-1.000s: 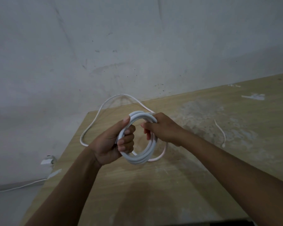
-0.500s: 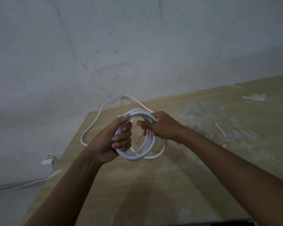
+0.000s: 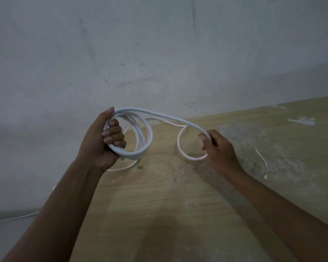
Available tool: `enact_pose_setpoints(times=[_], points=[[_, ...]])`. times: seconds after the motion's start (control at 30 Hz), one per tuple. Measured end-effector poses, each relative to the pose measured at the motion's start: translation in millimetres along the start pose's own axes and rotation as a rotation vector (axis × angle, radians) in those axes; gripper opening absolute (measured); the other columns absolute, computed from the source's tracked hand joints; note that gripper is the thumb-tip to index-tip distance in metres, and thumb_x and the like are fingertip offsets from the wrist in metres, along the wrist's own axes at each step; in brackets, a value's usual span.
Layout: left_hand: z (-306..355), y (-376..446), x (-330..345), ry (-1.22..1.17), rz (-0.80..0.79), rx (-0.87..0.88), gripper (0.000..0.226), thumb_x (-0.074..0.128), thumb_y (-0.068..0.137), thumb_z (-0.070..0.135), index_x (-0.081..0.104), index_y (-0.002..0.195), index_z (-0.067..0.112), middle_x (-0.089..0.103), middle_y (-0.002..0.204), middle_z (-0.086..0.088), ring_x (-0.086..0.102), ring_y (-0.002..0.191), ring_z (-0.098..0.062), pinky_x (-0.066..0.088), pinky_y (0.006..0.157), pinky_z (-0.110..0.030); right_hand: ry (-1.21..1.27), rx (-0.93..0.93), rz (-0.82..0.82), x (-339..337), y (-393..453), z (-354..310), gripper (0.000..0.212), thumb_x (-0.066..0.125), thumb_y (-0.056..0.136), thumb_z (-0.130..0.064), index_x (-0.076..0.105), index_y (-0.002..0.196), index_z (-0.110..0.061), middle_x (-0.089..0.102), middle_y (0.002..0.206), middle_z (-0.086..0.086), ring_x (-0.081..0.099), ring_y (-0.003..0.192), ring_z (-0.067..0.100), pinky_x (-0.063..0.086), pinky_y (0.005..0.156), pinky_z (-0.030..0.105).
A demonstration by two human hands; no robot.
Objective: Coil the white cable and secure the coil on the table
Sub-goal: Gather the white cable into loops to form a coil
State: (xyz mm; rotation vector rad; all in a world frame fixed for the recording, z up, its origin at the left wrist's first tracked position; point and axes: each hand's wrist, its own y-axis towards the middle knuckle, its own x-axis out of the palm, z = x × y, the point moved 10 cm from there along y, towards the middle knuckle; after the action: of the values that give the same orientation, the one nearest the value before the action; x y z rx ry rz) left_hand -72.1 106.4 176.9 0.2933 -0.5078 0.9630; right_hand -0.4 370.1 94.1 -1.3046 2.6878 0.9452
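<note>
White cable (image 3: pixel 140 148) coiled in both hands (image 3: pixel 102 142).

text: none readable | labels: none (surfaces all unmarked)

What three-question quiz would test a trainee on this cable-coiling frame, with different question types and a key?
1. True or false: the left hand grips the coil clear of the table.
2. Which hand pinches the loose run of the white cable? A) left B) right C) neither
3. Fill in: a thin white tie lies on the table to the ____ of the right hand.

Key: 1 true; 2 B; 3 right.
</note>
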Motion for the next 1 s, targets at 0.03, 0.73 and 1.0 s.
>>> enact_pose_setpoints(times=[0.03,0.73,1.0], points=[[1,0,2,-0.001,0.012,0.006,0.035,0.071,0.070,0.039,0.046,0.053,0.022,0.031,0.030,0.007,0.034,0.024,-0.006,0.033,0.033,-0.015,0.003,0.002,0.037,-5,6,-3,0.013,0.052,0.100,-0.021,0.062,0.091,-0.024,0.060,0.066,-0.001,0.058,0.058,0.004,0.041,0.053,0.019],[-70,19,60,1.092,0.205,0.195,0.048,0.059,0.094,0.042,0.063,0.059,0.009,0.058,0.040,0.004,0.053,0.035,-0.007,0.040,0.042,-0.018,-0.775,-0.733,-0.576,11,-49,-170,0.008,0.059,0.080,-0.023,0.066,0.082,-0.021,0.068,0.073,0.003,0.063,0.063,0.027,0.035,0.055,0.028],[-88,23,22,0.868,0.314,0.084,0.048,0.063,0.090,0.042,0.059,0.055,0.009,0.054,0.043,-0.006,0.050,0.037,-0.019,0.040,0.046,-0.026,-0.383,-0.396,-0.643,-1,-37,-153,0.013,0.067,0.076,-0.018,0.067,0.076,-0.030,0.065,0.070,-0.013,0.060,0.063,0.006,0.049,0.060,0.029]])
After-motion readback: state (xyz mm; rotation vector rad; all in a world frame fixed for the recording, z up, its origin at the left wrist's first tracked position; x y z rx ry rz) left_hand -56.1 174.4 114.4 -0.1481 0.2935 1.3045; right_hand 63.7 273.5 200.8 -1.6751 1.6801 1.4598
